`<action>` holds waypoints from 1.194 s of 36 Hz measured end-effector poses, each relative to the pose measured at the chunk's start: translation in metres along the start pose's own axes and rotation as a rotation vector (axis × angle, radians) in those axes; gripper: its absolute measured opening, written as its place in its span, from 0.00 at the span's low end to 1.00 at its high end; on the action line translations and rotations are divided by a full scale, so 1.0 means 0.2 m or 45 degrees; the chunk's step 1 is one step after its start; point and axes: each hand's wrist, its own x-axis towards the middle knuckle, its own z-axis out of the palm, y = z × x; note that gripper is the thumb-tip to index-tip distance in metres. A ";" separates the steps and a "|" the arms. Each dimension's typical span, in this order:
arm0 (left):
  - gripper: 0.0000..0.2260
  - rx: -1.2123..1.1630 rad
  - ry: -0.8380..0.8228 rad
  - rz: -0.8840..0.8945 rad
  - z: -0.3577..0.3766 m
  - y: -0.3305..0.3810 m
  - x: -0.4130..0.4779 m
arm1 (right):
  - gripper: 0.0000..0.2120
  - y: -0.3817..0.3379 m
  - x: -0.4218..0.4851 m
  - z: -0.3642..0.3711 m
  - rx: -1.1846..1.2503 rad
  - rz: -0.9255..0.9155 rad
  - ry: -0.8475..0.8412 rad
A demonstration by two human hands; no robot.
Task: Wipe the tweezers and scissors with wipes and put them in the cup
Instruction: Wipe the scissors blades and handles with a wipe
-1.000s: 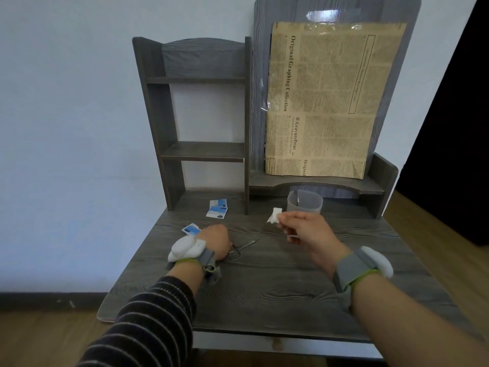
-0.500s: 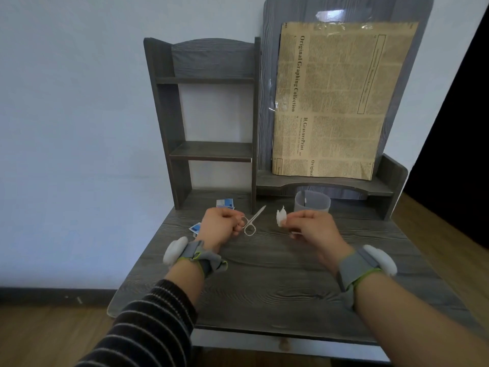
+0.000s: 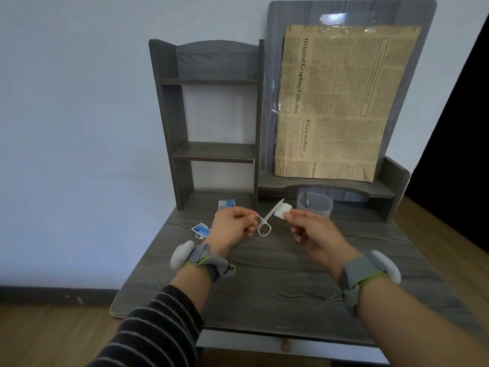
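Note:
My left hand (image 3: 232, 229) holds small metal scissors (image 3: 268, 219) by one finger loop, above the desk, blades pointing up and right. My right hand (image 3: 315, 231) pinches a white wipe (image 3: 283, 210) that touches the blades near their tip. A translucent grey cup (image 3: 315, 207) stands behind the right hand at the back of the desk, with a thin metal piece, likely the tweezers (image 3: 307, 203), upright inside it.
Blue and white wipe packets lie on the desk (image 3: 264, 282) at the left (image 3: 201, 230) and near the shelf foot (image 3: 227, 203). A dark shelf unit (image 3: 211, 152) and a board with taped newspaper (image 3: 344, 102) rise at the back.
My left hand picked the scissors up off the desk and raised them toward the right hand. The wipe has moved in until it meets the blades.

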 end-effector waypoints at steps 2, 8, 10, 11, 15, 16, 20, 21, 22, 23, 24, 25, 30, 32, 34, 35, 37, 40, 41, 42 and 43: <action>0.09 0.002 -0.020 0.012 0.01 0.01 -0.01 | 0.04 0.00 0.00 0.00 0.012 0.001 0.011; 0.08 0.027 -0.057 0.032 0.03 0.02 -0.02 | 0.05 0.01 0.00 0.01 0.018 -0.003 0.024; 0.07 0.018 0.021 0.029 0.03 0.02 -0.01 | 0.06 0.00 0.00 0.01 0.047 0.006 0.007; 0.07 0.020 0.063 0.027 0.03 0.02 -0.01 | 0.05 0.00 0.00 0.01 0.064 0.009 -0.013; 0.07 0.031 0.076 0.017 0.02 0.02 -0.02 | 0.05 -0.01 -0.01 0.00 0.066 0.008 -0.055; 0.07 0.021 0.058 0.015 0.02 0.02 -0.02 | 0.05 -0.01 -0.01 0.00 0.050 0.001 -0.043; 0.08 -0.020 0.012 0.019 0.05 0.03 -0.03 | 0.06 0.00 0.00 -0.01 0.028 -0.025 0.022; 0.08 -0.036 0.007 0.023 0.05 0.03 -0.03 | 0.07 0.00 0.00 -0.01 0.026 -0.026 0.038; 0.08 -0.055 0.005 0.025 0.06 0.04 -0.03 | 0.08 0.00 0.00 0.00 0.024 -0.027 0.049; 0.08 -0.077 0.006 0.027 0.06 0.04 -0.04 | 0.09 0.00 0.00 0.00 0.025 -0.027 0.058; 0.08 -0.094 0.007 0.028 0.06 0.04 -0.04 | 0.09 0.00 0.00 0.00 0.027 -0.026 0.063; 0.08 -0.102 0.008 0.031 0.06 0.05 -0.04 | 0.10 0.00 0.00 0.00 0.033 -0.026 0.066; 0.07 -0.029 0.033 0.033 0.07 0.05 -0.05 | 0.11 -0.01 -0.01 0.01 0.060 -0.025 0.046; 0.08 -0.028 0.043 0.032 0.07 0.05 -0.05 | 0.10 0.00 -0.01 0.02 0.068 -0.024 0.041; 0.08 -0.018 0.050 0.026 0.08 0.05 -0.04 | 0.10 -0.01 -0.01 0.02 0.064 -0.022 0.036; 0.08 -0.006 0.051 0.022 0.08 0.05 -0.04 | 0.09 -0.01 -0.01 0.02 0.057 -0.021 0.033; 0.07 0.007 0.052 0.023 0.08 0.04 -0.05 | 0.07 -0.01 -0.01 0.02 0.044 -0.020 0.023; 0.07 0.019 0.056 0.036 0.08 0.05 -0.05 | 0.08 -0.01 -0.02 0.02 0.037 -0.020 0.006; 0.07 0.025 0.053 0.040 0.09 0.05 -0.05 | 0.09 -0.01 -0.02 0.02 0.028 -0.023 0.001; 0.07 0.034 0.051 0.046 0.09 0.05 -0.05 | 0.09 -0.01 -0.02 0.02 0.015 -0.026 -0.001; 0.08 0.050 0.046 0.052 0.09 0.04 -0.05 | 0.10 0.00 -0.02 0.02 0.006 -0.029 0.000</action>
